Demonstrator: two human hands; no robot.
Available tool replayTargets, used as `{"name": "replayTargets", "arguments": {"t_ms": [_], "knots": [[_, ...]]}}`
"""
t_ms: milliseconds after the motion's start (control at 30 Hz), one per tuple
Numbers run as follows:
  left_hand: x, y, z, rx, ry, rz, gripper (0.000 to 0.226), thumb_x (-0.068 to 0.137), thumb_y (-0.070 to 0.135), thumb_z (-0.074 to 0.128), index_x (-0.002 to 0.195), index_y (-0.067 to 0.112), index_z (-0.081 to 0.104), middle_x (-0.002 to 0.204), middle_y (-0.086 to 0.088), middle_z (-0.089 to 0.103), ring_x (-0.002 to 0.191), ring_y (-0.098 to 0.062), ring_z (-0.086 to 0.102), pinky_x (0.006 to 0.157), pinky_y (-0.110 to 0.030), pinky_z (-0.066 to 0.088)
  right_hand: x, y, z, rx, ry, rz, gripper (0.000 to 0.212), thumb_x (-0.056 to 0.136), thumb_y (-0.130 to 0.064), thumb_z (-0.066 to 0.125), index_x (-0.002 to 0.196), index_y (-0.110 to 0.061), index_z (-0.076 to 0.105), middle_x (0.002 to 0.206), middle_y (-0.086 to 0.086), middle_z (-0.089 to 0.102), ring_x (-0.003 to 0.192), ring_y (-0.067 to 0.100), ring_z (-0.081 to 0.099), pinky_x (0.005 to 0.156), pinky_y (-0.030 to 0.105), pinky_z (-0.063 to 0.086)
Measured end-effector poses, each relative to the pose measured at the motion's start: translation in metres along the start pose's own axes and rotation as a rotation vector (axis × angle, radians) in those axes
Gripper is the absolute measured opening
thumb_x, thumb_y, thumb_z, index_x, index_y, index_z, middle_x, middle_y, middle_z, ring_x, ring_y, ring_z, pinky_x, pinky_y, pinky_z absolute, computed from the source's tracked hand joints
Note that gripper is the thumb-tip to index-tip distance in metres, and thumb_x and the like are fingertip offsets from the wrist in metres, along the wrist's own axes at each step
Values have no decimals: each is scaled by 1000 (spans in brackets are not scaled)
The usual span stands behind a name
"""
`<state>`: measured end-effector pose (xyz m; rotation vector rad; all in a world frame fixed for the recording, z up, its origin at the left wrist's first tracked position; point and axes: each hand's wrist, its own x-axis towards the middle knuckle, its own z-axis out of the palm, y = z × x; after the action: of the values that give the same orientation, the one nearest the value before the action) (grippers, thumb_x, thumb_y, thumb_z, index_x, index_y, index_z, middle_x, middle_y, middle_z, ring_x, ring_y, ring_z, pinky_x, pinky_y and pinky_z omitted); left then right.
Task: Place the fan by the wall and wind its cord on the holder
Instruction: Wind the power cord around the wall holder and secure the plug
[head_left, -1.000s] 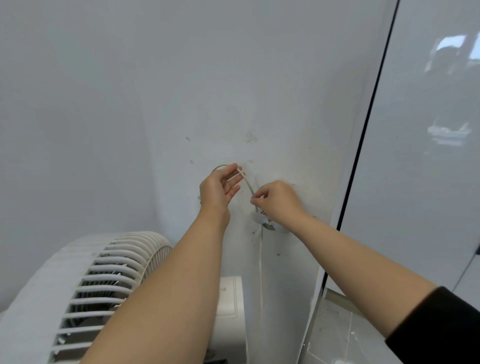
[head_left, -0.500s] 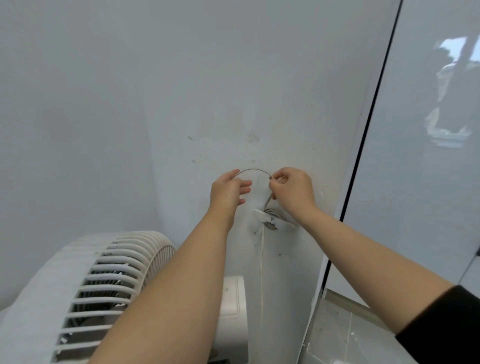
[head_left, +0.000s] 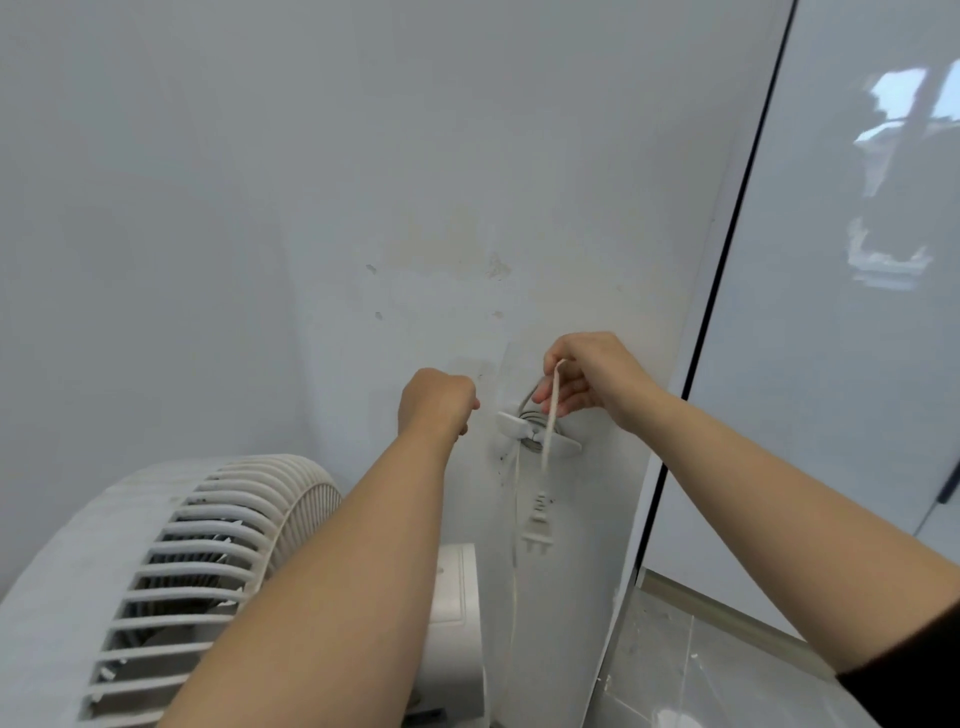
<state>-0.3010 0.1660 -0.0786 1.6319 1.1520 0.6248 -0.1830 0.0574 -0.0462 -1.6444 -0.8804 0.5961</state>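
Cord (head_left: 550, 415): coiled on the holder (head_left: 511, 423) on the wall (head_left: 311, 208); free end hangs vertically.
Plug (head_left: 538, 525): below the holder, prongs down.
Right hand (head_left: 592, 379): pinches the cord above the holder.
Left hand (head_left: 436, 400): fist curled, empty, beside the holder.
Fan (head_left: 208, 561): by the wall, lower left.

A scuffed white wall (head_left: 467, 208) meets a glossy pale panel (head_left: 857, 364) above grey marbled floor (head_left: 701, 675).

1. No word, brand, number or sign can be read anywhere in the frame.
2. The plug (head_left: 538, 525) at the end of the cord (head_left: 516, 519), lower centre of the frame, bears small dark marks on its body. They are too small to read.
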Motion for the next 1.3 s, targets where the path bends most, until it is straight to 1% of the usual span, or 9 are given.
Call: {"name": "replayTargets", "arguments": {"t_ms": [133, 267, 367, 567, 667, 733, 867, 1100, 1300], "knots": [[-3, 4, 8, 61, -137, 20, 12, 90, 5, 53, 86, 0, 63, 75, -11, 59, 64, -23, 57, 60, -28, 46, 4, 8, -6, -242, 70, -124, 16, 84, 3, 49, 75, -3, 61, 62, 12, 66, 43, 16, 59, 44, 23, 46], [-9, -1, 14, 192, -195, 181, 38, 90, -3, 40, 118, 4, 64, 125, -11, 61, 118, -26, 55, 97, -30, 43, 11, 18, -3, -488, 245, -282, 21, 84, 0, 41, 91, -10, 59, 70, 7, 68, 52, 19, 63, 50, 27, 47], [-12, -3, 14, 254, -235, 222, 49, 88, -6, 36, 130, 7, 55, 141, -9, 49, 131, -21, 42, 106, -27, 32, 15, 24, 6, -664, 314, -413, 17, 90, -6, 46, 99, -9, 60, 88, 9, 69, 78, 28, 66, 72, 38, 52], [-15, -5, 19, 407, -392, 271, 57, 88, -9, 37, 141, 11, 41, 147, -8, 38, 135, -22, 35, 92, -21, 31, 18, 31, -2, -888, 463, -496, 22, 94, -11, 43, 110, -6, 57, 95, 14, 67, 90, 34, 59, 75, 38, 46], [-10, -7, 21, 484, -421, 267, 67, 85, -7, 40, 146, 19, 32, 152, -5, 31, 138, -24, 30, 102, -24, 30, 15, 41, -9, -1149, 505, -563, 13, 88, -4, 50, 97, -3, 59, 76, 13, 66, 67, 33, 59, 54, 36, 41], [-7, -8, 22, 569, -430, 270, 73, 83, -4, 42, 148, 25, 26, 155, -3, 22, 142, -26, 22, 112, -33, 28, 12, 46, -10, -1249, 544, -627, 19, 63, 6, 71, 69, -4, 55, 47, 6, 51, 37, 24, 38, 36, 23, 15], [-8, -8, 25, 719, -414, 286, 76, 85, -1, 42, 150, 30, 18, 155, -1, 15, 143, -28, 16, 114, -39, 26, 6, 51, -6, -1241, 548, -678, 44, 31, 12, 78, 51, -8, 44, 34, 1, 31, 33, 20, 13, 47, 15, -7], [-3, -8, 25, 725, -415, 264, 78, 81, -1, 43, 149, 30, 22, 154, -2, 17, 140, -28, 24, 110, -40, 32, 4, 49, 14, -1252, 351, -779, 55, 7, 0, 83, 48, -9, 46, 34, 3, 42, 22, 20, 37, 51, 13, -10], [-3, -7, 27, 725, -391, 330, 73, 84, -1, 41, 149, 25, 23, 152, -6, 19, 139, -28, 25, 109, -36, 33, 4, 38, 3, -1329, 492, -826, 48, 9, 10, 68, 44, -11, 43, 35, 2, 38, 23, 20, 27, 56, 12, -8]]}}
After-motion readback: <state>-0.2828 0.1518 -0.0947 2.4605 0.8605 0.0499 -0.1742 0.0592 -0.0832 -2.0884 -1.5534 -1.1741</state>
